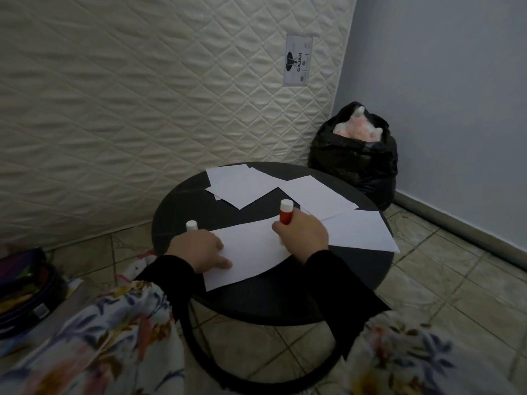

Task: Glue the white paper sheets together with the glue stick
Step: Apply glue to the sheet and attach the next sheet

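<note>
On the round black table (182, 212), a white paper sheet (251, 252) lies in front of me. My left hand (199, 249) rests on its left edge with fingers spread flat, pressing it down. My right hand (302, 233) grips a red glue stick (286, 212) with a white end, held upright with its lower end on the sheet's top right part. A white cap (191, 225) stands on the table just beyond my left hand. More white sheets (239, 186) lie at the back, and another sheet (359, 229) lies to the right.
A quilted mattress (142, 95) leans upright behind the table. A full black plastic bag (356, 155) sits in the corner at the back right. A dark case with colourful contents (22, 283) lies on the tiled floor at the left. My floral-clothed knees flank the table.
</note>
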